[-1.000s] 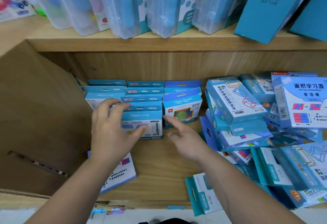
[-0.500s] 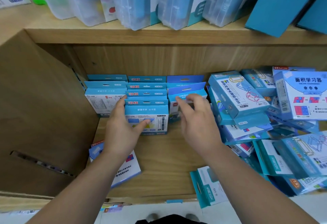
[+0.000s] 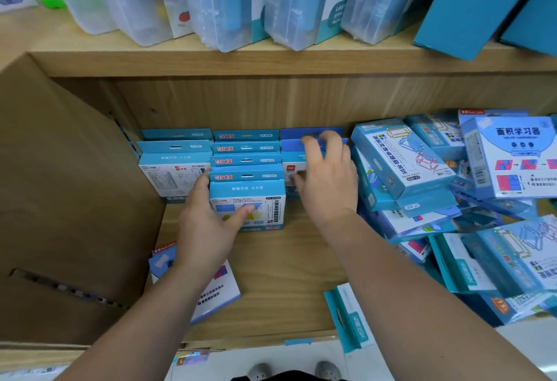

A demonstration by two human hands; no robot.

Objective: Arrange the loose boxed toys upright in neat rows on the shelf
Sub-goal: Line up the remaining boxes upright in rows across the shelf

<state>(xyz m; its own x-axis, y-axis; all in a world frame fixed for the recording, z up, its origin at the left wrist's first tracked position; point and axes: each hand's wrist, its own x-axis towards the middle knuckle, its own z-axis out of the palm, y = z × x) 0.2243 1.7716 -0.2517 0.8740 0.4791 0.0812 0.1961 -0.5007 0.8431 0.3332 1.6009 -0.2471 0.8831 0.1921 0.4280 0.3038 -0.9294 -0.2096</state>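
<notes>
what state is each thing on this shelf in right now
left hand, grips front box by its left edge
right hand, grips right row
middle row, upright, aligned
left row, upright
loose pile, jumbled
flat box, lying flat

There's the front box (image 3: 248, 197), light blue, its white panel showing blue and yellow shapes. The shelf (image 3: 289, 263) is pale wood grain, the carton (image 3: 69, 187) plain brown. The right-hand box (image 3: 512, 154) is white-faced with pink-and-blue squares.
</notes>
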